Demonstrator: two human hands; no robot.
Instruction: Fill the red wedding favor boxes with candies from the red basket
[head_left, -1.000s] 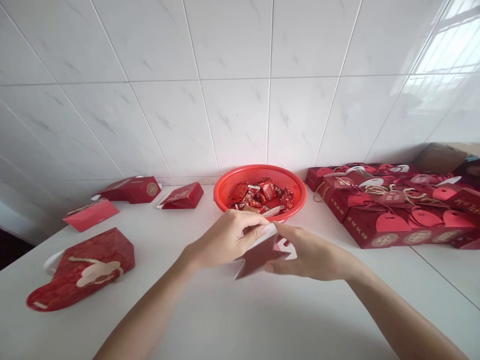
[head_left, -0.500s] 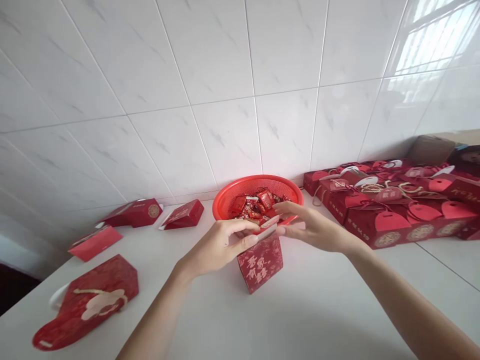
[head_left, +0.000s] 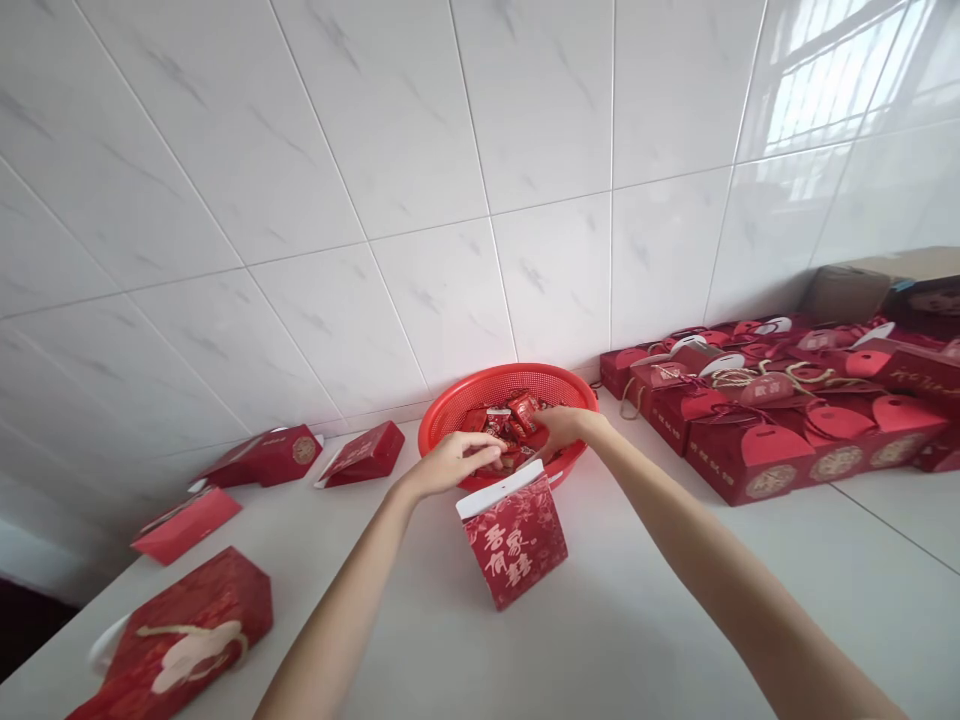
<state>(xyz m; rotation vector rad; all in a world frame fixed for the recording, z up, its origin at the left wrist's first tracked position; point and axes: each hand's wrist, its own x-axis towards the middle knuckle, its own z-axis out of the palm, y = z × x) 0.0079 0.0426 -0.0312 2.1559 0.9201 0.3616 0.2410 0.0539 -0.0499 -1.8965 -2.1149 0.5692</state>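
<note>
A red plastic basket [head_left: 450, 400] by the wall holds many small red wrapped packets [head_left: 523, 410]. My right hand [head_left: 564, 428] reaches into its right side, fingers among the packets; whether it grips one is hidden. Over the basket's front left rim is my left hand [head_left: 457, 462], its fingers apart and nothing visible in them. In front of the basket stands a red paper box [head_left: 516, 545] with pale lettering and a white top edge; neither hand touches it.
Many red boxes with cords [head_left: 772, 455] crowd the right side, a cardboard box [head_left: 851, 292] behind them. At the left lie a red box with a cord [head_left: 202, 620] and several smaller red boxes [head_left: 365, 455]. A tiled wall [head_left: 435, 290] rises behind.
Both hands have left the top of the red paper box and moved forward to the basket, the right one into it. The box's top edge now shows. The view has shifted slightly.
</note>
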